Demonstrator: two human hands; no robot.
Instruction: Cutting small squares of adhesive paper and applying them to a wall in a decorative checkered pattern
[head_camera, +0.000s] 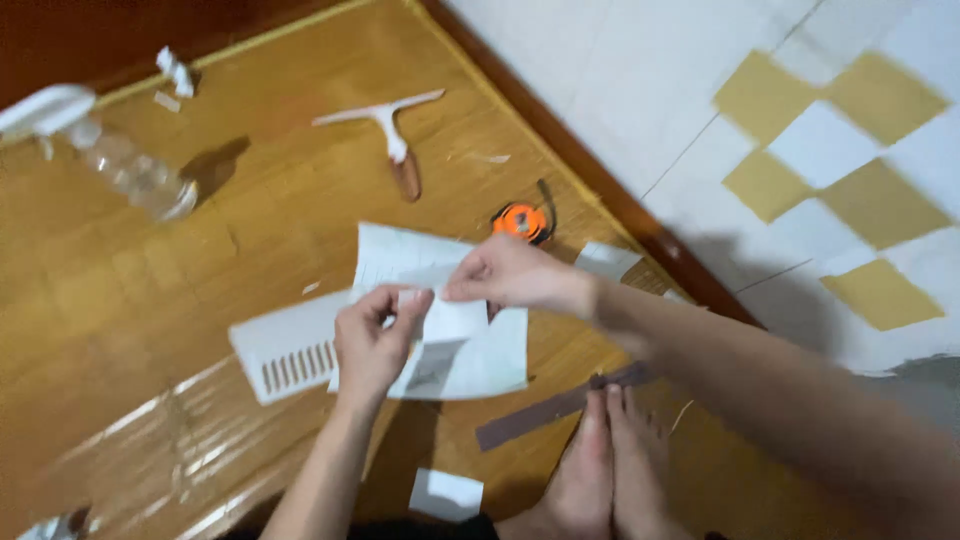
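Both my hands hold a white sheet of paper (455, 325) above a wooden tabletop. My left hand (372, 340) pinches the sheet's left part near its top edge. My right hand (520, 275) pinches the same edge from the right, fingertips close to the left thumb. The sheet is creased and hangs down over a white slotted vent cover (285, 350) lying flat beneath it. A second white paper piece (400, 255) sticks up behind the hands.
An orange tape measure (522, 221), a white-and-brown squeegee (395, 135) and a clear spray bottle (115, 155) lie farther back. A dark brown strip (545, 410) and a small white scrap (446, 493) lie near my bare feet (610, 470). White and tan floor tiles lie right.
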